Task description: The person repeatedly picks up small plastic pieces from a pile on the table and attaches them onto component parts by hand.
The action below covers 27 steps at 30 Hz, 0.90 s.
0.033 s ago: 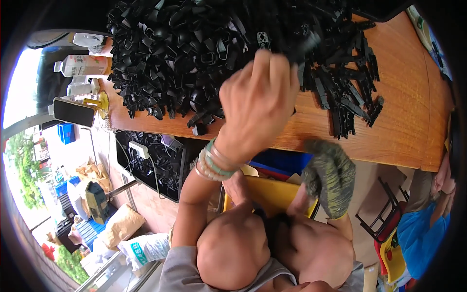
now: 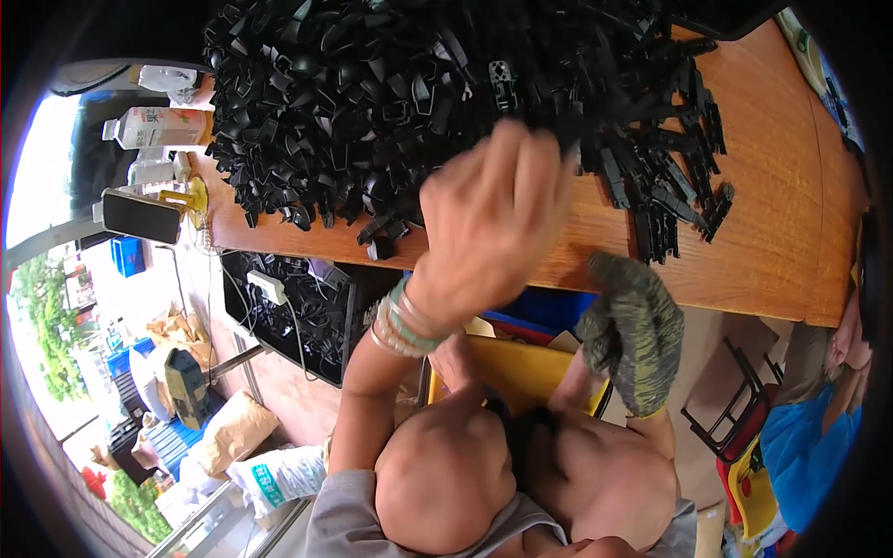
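Note:
A large heap of small black plastic parts (image 2: 326, 121) covers the far side of the wooden table (image 2: 772, 214). Longer, narrow black pieces (image 2: 665, 200) lie loosely at its right edge. My bare left hand (image 2: 493, 209), with bracelets at the wrist, is over the near edge of the heap, fingers curled. A blurred black plastic part (image 2: 600, 126) sticks out to the right of its fingertips; its exact shape is smeared. My right hand (image 2: 637, 330), in a dark green striped knit glove, is closed at the table's front edge. Whatever its fingers may hold is hidden.
Below the table edge, between my legs, is a yellow bin (image 2: 526, 363). A dark tray of black parts (image 2: 326, 321) stands lower left, with a white power strip (image 2: 267, 287). A phone (image 2: 139, 217) and bottle (image 2: 158, 126) are left. At right are a chair (image 2: 744, 418) and another person's blue clothing (image 2: 800, 456).
My left hand has come slightly nearer to me, and the blurred black part beside its fingertips has moved with it. My gloved right hand has shifted and turned slightly.

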Each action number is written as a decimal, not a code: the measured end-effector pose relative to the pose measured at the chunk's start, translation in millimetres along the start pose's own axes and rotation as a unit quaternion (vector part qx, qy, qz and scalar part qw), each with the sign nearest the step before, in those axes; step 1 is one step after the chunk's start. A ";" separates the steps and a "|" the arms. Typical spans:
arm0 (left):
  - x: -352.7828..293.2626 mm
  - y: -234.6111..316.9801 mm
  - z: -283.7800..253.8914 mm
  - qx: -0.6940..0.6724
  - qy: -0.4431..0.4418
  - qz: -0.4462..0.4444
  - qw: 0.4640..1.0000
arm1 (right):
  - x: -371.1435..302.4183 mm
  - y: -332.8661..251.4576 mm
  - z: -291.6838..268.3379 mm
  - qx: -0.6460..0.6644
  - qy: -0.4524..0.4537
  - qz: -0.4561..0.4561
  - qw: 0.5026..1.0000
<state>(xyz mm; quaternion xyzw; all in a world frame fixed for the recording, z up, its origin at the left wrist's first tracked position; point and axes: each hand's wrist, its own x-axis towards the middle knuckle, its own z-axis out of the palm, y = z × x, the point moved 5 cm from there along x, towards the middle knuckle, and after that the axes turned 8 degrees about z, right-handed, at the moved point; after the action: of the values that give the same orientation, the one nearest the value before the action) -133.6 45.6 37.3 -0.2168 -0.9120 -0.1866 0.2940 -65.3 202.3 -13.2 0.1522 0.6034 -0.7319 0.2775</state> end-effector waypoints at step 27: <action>-62.2 5.0 13.3 -0.583 -0.066 -0.420 0.692 | -3.4 2.0 0.7 -0.102 0.058 -0.149 0.982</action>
<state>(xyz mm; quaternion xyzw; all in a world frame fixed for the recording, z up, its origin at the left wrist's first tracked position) -91.5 38.3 -10.1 0.0497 -0.6325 -0.7705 -0.0614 -61.3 202.2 -12.8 0.0735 0.7061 -0.6895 0.1434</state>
